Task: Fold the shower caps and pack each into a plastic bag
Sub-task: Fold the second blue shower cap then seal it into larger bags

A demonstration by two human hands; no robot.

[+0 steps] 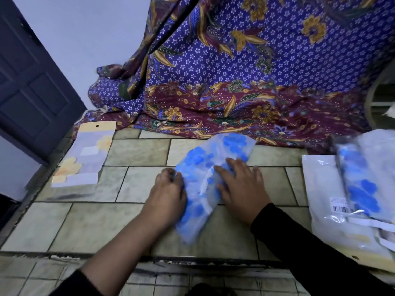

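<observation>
A translucent shower cap with blue flowers (205, 167) lies folded into a long strip on the tiled ledge, running from upper right to lower left. My left hand (168, 195) grips its left edge with curled fingers. My right hand (239, 186) presses flat on its right side, fingers spread. A packed bag with a yellow-flowered cap (85, 154) lies at the left. At the right sits a pile of plastic bags (320, 189), with a blue-flowered cap (361, 189) on top.
A purple and maroon batik cloth (235, 82) drapes down behind the ledge. A dark door (32, 82) stands at the left. The tiled ledge (89, 223) has a front edge just below my forearms, with a lower tiled step beneath.
</observation>
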